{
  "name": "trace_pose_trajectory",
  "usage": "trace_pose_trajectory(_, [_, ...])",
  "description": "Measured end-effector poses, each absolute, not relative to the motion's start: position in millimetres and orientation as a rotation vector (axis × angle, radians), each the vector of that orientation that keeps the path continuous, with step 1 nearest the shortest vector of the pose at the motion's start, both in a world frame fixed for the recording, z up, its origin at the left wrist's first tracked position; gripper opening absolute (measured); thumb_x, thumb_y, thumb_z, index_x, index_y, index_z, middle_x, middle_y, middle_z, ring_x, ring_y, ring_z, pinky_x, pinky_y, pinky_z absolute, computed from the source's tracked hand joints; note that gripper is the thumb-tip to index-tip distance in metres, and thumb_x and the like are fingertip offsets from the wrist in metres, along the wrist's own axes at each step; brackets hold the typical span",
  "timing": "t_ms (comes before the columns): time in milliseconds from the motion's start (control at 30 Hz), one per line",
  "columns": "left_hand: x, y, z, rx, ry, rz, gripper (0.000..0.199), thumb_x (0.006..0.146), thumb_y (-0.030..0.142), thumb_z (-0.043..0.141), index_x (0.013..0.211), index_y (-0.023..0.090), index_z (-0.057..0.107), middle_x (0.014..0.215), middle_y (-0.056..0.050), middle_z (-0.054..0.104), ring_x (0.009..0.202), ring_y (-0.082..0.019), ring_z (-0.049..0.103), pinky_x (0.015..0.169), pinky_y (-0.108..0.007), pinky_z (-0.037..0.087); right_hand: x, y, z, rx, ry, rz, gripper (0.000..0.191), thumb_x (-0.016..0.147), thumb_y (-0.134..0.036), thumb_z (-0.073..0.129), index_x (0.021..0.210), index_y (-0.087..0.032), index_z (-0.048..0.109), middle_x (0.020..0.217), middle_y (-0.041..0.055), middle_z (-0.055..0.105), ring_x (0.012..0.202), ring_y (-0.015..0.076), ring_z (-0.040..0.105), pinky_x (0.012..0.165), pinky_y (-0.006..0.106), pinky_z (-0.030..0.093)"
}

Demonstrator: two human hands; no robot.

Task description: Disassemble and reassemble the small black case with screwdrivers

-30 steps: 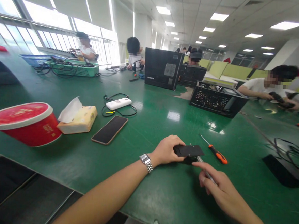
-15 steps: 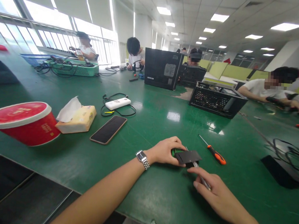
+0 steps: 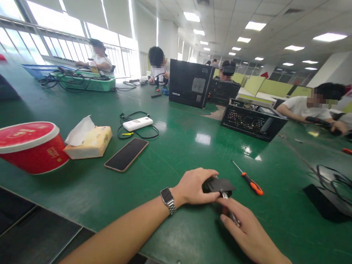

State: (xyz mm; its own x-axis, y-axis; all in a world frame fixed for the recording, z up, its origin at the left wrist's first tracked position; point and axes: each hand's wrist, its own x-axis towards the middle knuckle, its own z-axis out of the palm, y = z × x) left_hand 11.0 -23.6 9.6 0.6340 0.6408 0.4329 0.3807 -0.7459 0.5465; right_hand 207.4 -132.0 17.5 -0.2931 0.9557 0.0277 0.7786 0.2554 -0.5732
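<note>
My left hand (image 3: 194, 186) is closed around a small black device with a flat dark cover plate (image 3: 223, 185), thumb along the near side and fingers over the far side. The plate sits tilted over the device's body, and whatever lies under it is mostly hidden. In my right hand (image 3: 243, 225) is a slim silver metal tool (image 3: 234, 219), pinched under the index finger. Its tip touches the near right edge of the device, below the plate; its exact kind is hard to make out. An orange and black screwdriver (image 3: 252, 183) lies just beyond, to the right.
On the green table (image 3: 174, 156) are a phone (image 3: 126, 154), a tissue pack (image 3: 91, 142), a red tub (image 3: 27, 147) and a white power bank (image 3: 138, 123) with a cable. Computer cases (image 3: 253, 119), a cable basket (image 3: 86, 81) and a black adapter (image 3: 324, 202) stand further out. Several people work around.
My hands have moved slightly nearer with the device. The green part seen under the plate before is now hidden, and the tool's tip stays at the device's edge.
</note>
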Motion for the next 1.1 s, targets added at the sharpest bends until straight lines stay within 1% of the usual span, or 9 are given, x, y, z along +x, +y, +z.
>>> trace_pose_trajectory(100, [9.4, -24.2, 6.2, 2.36, 0.868, 0.888, 0.047, 0.077, 0.029, 0.064, 0.122, 0.019, 0.057, 0.113, -0.006, 0.068, 0.099, -0.023, 0.064, 0.089, -0.033, 0.05, 214.5, -136.3, 25.7, -1.632, -2.145, 0.712, 0.041, 0.094, -0.04, 0.043, 0.127, -0.022, 0.059, 0.096, 0.004, 0.067, 0.089, 0.0176, 0.062, 0.088, 0.031, 0.046])
trace_pose_trajectory(200, [9.3, -22.6, 3.3, 2.35, 0.866, 0.89, 0.05, 0.075, 0.032, 0.067, 0.122, 0.018, 0.058, 0.116, -0.007, 0.067, 0.102, -0.024, 0.063, 0.092, -0.034, 0.05, 222.7, -143.8, 28.3, -1.718, -2.085, 0.691, 0.044, 0.093, -0.048, 0.043, 0.124, -0.023, 0.062, 0.093, 0.0034, 0.069, 0.081, 0.0176, 0.064, 0.081, 0.03, 0.049])
trace_pose_trajectory(267, [10.1, -21.1, 2.3, 2.343, 0.865, 0.889, 0.052, 0.075, 0.035, 0.069, 0.123, 0.018, 0.058, 0.118, -0.008, 0.066, 0.105, -0.025, 0.063, 0.093, -0.034, 0.049, 221.7, -149.2, 23.1, -1.787, -2.01, 0.596, 0.044, 0.092, -0.051, 0.042, 0.118, -0.024, 0.065, 0.097, 0.0043, 0.071, 0.083, 0.0188, 0.065, 0.079, 0.029, 0.05])
trace_pose_trajectory(433, [11.7, -19.2, 3.5, 2.321, 0.888, 0.851, 0.051, 0.075, 0.035, 0.07, 0.123, 0.019, 0.058, 0.12, -0.007, 0.067, 0.107, -0.025, 0.063, 0.094, -0.035, 0.049, 193.7, -158.1, -0.3, -1.901, -1.996, 0.343, 0.031, 0.092, -0.038, 0.041, 0.112, -0.028, 0.064, 0.087, 0.0022, 0.073, 0.076, 0.0194, 0.069, 0.068, 0.028, 0.05])
trace_pose_trajectory(567, [12.3, -20.9, 6.3, 2.374, 0.871, 0.841, 0.052, 0.075, 0.033, 0.068, 0.124, 0.02, 0.058, 0.125, -0.008, 0.064, 0.111, -0.025, 0.061, 0.097, -0.035, 0.047, 174.1, -159.1, -5.7, -1.926, -2.139, 0.185, 0.028, 0.093, -0.028, 0.037, 0.109, -0.025, 0.06, 0.095, 0.0046, 0.072, 0.078, 0.0195, 0.069, 0.066, 0.027, 0.048])
trace_pose_trajectory(667, [12.6, -21.8, 9.4, 2.437, 0.855, 0.809, 0.045, 0.075, 0.034, 0.068, 0.118, 0.02, 0.062, 0.115, -0.006, 0.068, 0.103, -0.025, 0.064, 0.09, -0.033, 0.049, 167.6, -158.7, -1.4, -1.996, -2.23, 0.116, 0.026, 0.092, -0.025, 0.038, 0.105, -0.023, 0.06, 0.098, 0.0071, 0.07, 0.08, 0.0211, 0.069, 0.066, 0.028, 0.047])
trace_pose_trajectory(800, [12.6, -18.4, 12.4, 2.432, 0.901, 0.783, 0.035, 0.075, 0.037, 0.068, 0.106, 0.02, 0.068, 0.103, -0.005, 0.071, 0.092, -0.023, 0.065, 0.08, -0.029, 0.049, 175.2, -155.6, 12.7, -1.989, -2.191, 0.337, 0.028, 0.092, -0.027, 0.039, 0.111, -0.023, 0.059, 0.098, 0.0057, 0.069, 0.082, 0.0207, 0.068, 0.069, 0.028, 0.046])
trace_pose_trajectory(933, [12.6, -12.7, 8.9, 2.358, 0.907, 0.781, 0.034, 0.073, 0.039, 0.071, 0.101, 0.021, 0.069, 0.095, -0.002, 0.071, 0.085, -0.02, 0.065, 0.072, -0.026, 0.049, 197.1, -148.0, 24.2, -1.825, -2.024, 0.678, 0.034, 0.094, -0.038, 0.039, 0.118, -0.024, 0.058, 0.08, -0.0004, 0.067, 0.073, 0.0161, 0.064, 0.066, 0.024, 0.046])
trace_pose_trajectory(1100, [12.7, -11.8, 4.6, 2.264, 0.926, 0.796, 0.034, 0.07, 0.039, 0.074, 0.098, 0.02, 0.069, 0.091, -0.001, 0.07, 0.08, -0.019, 0.064, 0.07, -0.024, 0.048, 191.5, -144.0, 5.6, -1.88, -1.974, 0.398, 0.034, 0.092, -0.029, 0.038, 0.116, -0.023, 0.061, 0.088, 0.0032, 0.071, 0.078, 0.0184, 0.067, 0.069, 0.026, 0.047])
